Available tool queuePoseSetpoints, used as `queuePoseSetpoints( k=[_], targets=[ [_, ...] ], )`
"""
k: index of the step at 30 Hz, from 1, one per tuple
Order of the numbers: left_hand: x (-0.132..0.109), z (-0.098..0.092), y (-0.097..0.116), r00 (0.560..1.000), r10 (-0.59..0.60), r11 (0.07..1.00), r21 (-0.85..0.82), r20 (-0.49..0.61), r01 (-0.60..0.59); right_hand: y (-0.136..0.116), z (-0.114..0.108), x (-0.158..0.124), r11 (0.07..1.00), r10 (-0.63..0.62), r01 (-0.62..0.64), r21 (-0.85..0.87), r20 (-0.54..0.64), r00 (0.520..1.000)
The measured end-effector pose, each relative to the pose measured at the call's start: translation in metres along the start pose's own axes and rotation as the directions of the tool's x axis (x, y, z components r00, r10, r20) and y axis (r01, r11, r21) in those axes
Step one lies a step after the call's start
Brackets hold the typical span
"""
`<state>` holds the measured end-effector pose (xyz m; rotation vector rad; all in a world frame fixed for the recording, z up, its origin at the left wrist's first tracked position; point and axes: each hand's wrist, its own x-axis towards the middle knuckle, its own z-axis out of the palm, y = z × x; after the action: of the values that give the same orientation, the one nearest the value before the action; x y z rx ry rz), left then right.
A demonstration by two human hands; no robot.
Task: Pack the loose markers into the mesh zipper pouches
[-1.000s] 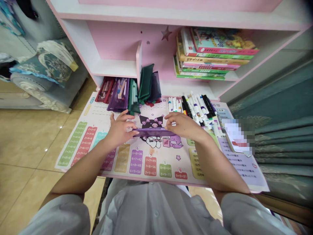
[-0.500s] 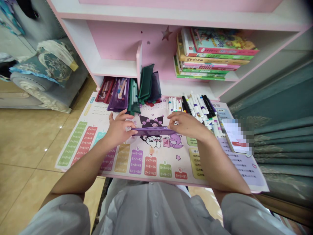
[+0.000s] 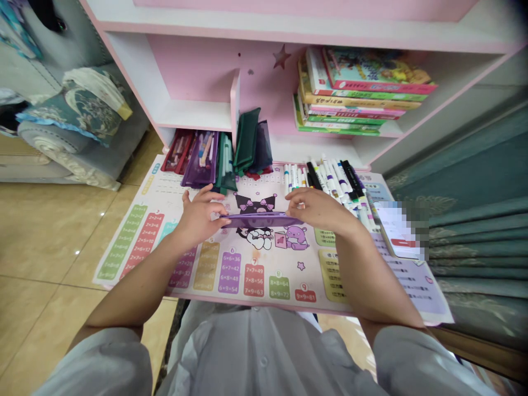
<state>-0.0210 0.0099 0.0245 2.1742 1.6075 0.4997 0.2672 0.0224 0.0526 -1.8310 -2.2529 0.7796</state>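
Note:
Between my hands a purple mesh pencil pouch [image 3: 259,221] is stretched level above the desk mat, its upper edge toward me as a thin strip. My left hand [image 3: 202,214] pinches its left end between thumb and index finger, the other fingers raised. At the right end, my right hand [image 3: 315,208] pinches the corner with curled fingers. Just beyond the left hand lie a filled purple pouch [image 3: 201,162], a red pouch [image 3: 178,151] and a green pouch [image 3: 226,162] with pens inside. Many loose markers [image 3: 330,179] lie beyond the right hand.
A stack of flat green pouches [image 3: 247,140] leans by the shelf divider [image 3: 235,102]. Books [image 3: 355,102] are piled on the right shelf. A partly blurred phone [image 3: 394,228] lies at the right of the printed desk mat [image 3: 284,283]. A curtain [image 3: 474,231] hangs beside the desk.
My right hand has shifted very slightly to the right along the pouch, which looks a little more taut. My left hand is almost unmoved, and the other things stay in place.

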Motion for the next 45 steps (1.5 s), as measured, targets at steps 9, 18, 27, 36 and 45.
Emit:
queuePoseSetpoints(
  k=[9,18,27,36,45],
  targets=[
    [0.0,-0.001,-0.001,1.0,-0.006,1.0,0.014,0.007,0.006,-0.001,-0.004,0.0,0.999,0.027,-0.027,-0.02,0.028,0.999],
    [0.001,-0.002,-0.001,1.0,-0.016,1.0,0.014,0.007,0.016,0.006,-0.005,0.002,0.999,0.028,-0.028,-0.04,0.006,1.0],
    [0.001,-0.003,-0.004,1.0,-0.003,1.0,0.015,-0.021,0.003,0.012,-0.009,0.002,0.998,0.068,-0.068,-0.011,0.006,0.998],
    [0.001,-0.006,-0.003,0.999,-0.032,0.999,0.02,0.006,0.031,0.013,-0.013,0.0,0.994,0.107,-0.107,-0.021,0.017,0.994],
    [0.001,-0.007,-0.003,0.999,-0.037,0.999,0.02,0.016,0.037,0.016,-0.016,0.001,0.991,0.123,-0.122,-0.053,0.028,0.992]
  ],
)
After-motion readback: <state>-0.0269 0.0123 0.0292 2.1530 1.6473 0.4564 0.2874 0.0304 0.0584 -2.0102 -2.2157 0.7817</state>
